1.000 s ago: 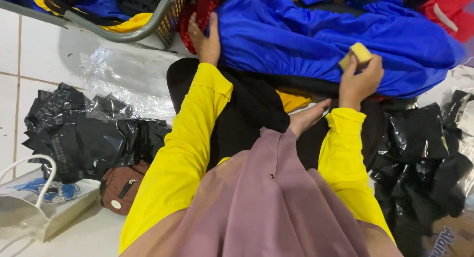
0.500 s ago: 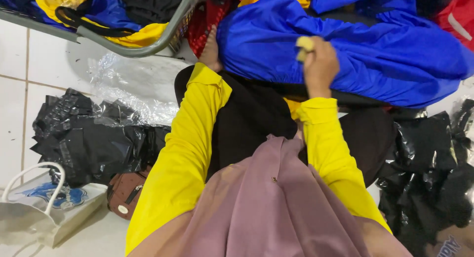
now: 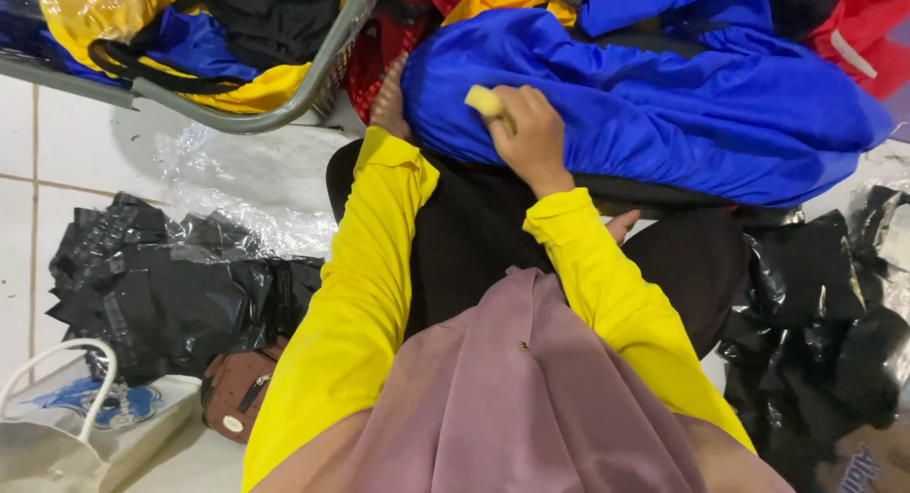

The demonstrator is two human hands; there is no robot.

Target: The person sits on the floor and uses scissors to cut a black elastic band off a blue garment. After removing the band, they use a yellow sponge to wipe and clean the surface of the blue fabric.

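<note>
1. The blue garment [image 3: 664, 114] lies across the person's lap, its long axis running left to right; its right end tapers toward the frame edge and its top is cut off by the picture.
2. The right hand [image 3: 533, 133] rests on the garment's left part, fingers curled closed around a small pale yellow object [image 3: 485, 102]. Only one end of that object shows, so its kind is hard to tell.
3. The left hand [image 3: 389, 100] sits at the garment's left edge, palm side hidden, fingers pushed under the blue cloth; whether it grips anything cannot be told.
4. A toe [image 3: 621, 226] peeks out just below the garment's lower edge.
5. Above and left of the garment, a grey basket [image 3: 237, 121] holds yellow, blue and black cloth; its far side is out of frame.
6. Left of the garment, clear plastic wrap [image 3: 237, 185] lies on white floor tiles [image 3: 28, 218], with crumpled black plastic bags [image 3: 161, 289] below it.
7. More black bags [image 3: 815, 303] crowd the garment's right side, leaving little bare floor there.
8. Lower left of the garment: a brown pouch [image 3: 235, 398] and a white bag with a handle [image 3: 66, 427], partly cut off.
</note>
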